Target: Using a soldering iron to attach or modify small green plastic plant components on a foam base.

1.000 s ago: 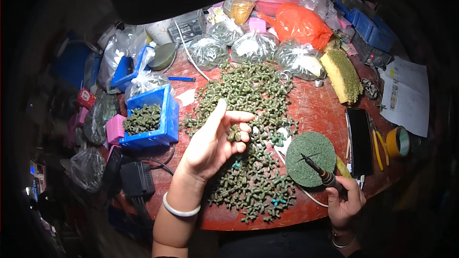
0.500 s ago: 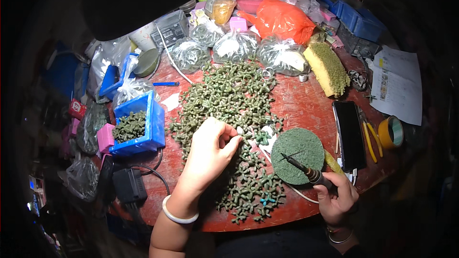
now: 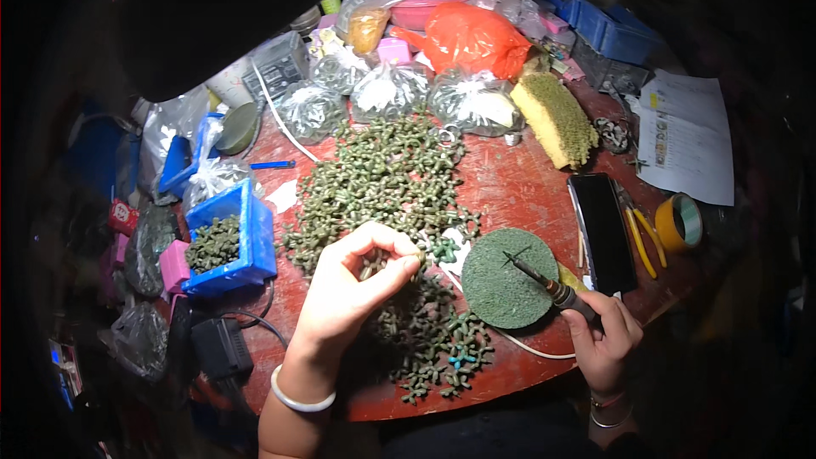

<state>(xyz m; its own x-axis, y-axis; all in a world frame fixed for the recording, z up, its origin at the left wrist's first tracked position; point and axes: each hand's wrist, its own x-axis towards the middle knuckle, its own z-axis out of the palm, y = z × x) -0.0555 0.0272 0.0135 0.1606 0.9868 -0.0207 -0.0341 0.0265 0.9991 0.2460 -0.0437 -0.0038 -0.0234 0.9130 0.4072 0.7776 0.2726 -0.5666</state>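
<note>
My left hand (image 3: 348, 285) is closed in a pinch above a large heap of small green branched pieces (image 3: 382, 174). Whatever lies between its thumb and forefinger is too small and covered to make out. In my right hand (image 3: 605, 342) is a soldering iron (image 3: 544, 282) with a dark handle, gripped like a pen and pointing up to the left. Its thin tip hangs over a round green rough-surfaced disc (image 3: 501, 302). Between the disc and the heap lie a few brighter green pieces (image 3: 444, 250) beside a white scrap.
At left stands a blue bin (image 3: 262, 234) of similar pieces, near a black adapter box (image 3: 221, 347). Clear bags (image 3: 476, 102) and an orange-red bag (image 3: 480, 38) line the back. Right are a yellow sponge block (image 3: 544, 119), phone (image 3: 602, 234), yellow-handled pliers (image 3: 642, 242), tape roll (image 3: 678, 223) and paper sheet (image 3: 687, 140).
The whole view has shifted, so things sit further left. Against the disc, the iron's tip has moved right and slightly away from me. My left hand stays pinched and has come slightly nearer.
</note>
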